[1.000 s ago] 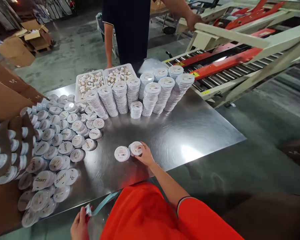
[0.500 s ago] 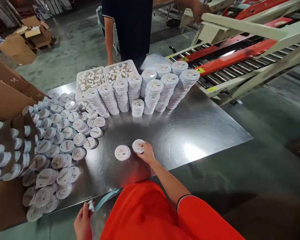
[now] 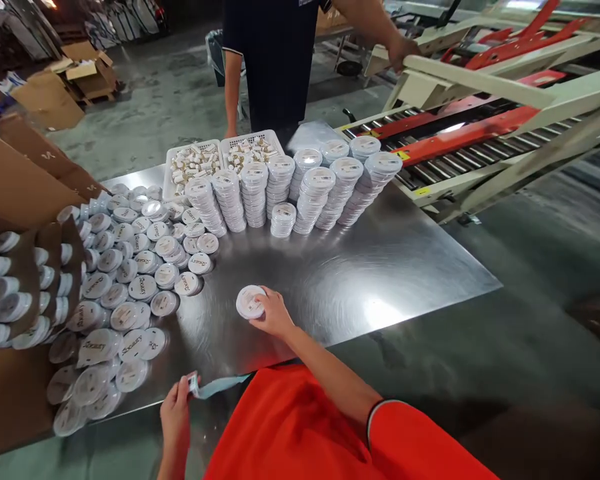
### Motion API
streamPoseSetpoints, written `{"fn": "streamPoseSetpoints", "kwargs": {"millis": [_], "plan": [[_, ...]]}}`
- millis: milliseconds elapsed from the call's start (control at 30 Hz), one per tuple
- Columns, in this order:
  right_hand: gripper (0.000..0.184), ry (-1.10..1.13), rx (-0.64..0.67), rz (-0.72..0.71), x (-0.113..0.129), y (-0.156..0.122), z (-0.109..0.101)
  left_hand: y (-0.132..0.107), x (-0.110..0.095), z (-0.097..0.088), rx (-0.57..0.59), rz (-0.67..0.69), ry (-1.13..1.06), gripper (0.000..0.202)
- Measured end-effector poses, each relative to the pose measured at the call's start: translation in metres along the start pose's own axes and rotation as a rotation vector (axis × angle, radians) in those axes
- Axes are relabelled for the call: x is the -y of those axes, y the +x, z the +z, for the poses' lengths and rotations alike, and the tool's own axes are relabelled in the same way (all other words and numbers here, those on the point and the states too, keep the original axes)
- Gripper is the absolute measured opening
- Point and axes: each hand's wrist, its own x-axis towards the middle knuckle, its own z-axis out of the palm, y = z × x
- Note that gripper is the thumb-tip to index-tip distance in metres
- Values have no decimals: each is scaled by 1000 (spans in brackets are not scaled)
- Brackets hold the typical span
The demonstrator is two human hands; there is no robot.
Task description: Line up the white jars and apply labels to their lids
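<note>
My right hand (image 3: 274,315) grips the edge of a round white container (image 3: 250,302) with small print on top, over the metal table (image 3: 330,280). Any second container beneath it cannot be made out clearly. Off the table's front edge, my left hand (image 3: 175,410) pinches a small white label-like piece at the end of a pale blue strip (image 3: 223,385), which runs towards my red shirt. Left of my right hand lies a spread of similar round containers (image 3: 143,288), some lettered. Stacked containers (image 3: 315,200) stand in columns beyond, one column much shorter.
Two white baskets (image 3: 167,183) of small white pieces stand at the back. A cardboard box (image 3: 25,173) with dividers and containers borders the left. Across the table a person (image 3: 270,67) in dark clothes rests a hand on the red and cream roller machine (image 3: 480,137).
My right hand has moved left with its container, to where a second one lay apart beside it. My left hand still pinches the label-like piece. The view has shifted slightly.
</note>
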Motion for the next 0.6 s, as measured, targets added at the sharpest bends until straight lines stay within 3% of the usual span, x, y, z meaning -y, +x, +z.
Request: {"fn": "streamPoseSetpoints", "kwargs": {"millis": [100,200,267,400,467,600], "plan": [[85,239,-55,40,-14,-7,-2,15,-25,27,247,97,67,53],[81,551,-297,284,-26,-10,-2,35,-53,69,468,99,-66,47],[79,725,-323,492,-30,-6,1,48,-66,100,572,-4,-217,43],[81,1022,-74,757,-26,12,7,67,-75,146,640,-213,-408,41],[81,1104,-15,780,-21,21,10,71,-74,158,649,-289,-485,43],[81,1153,-22,751,-11,27,16,70,-70,170,561,-427,-590,36]]}}
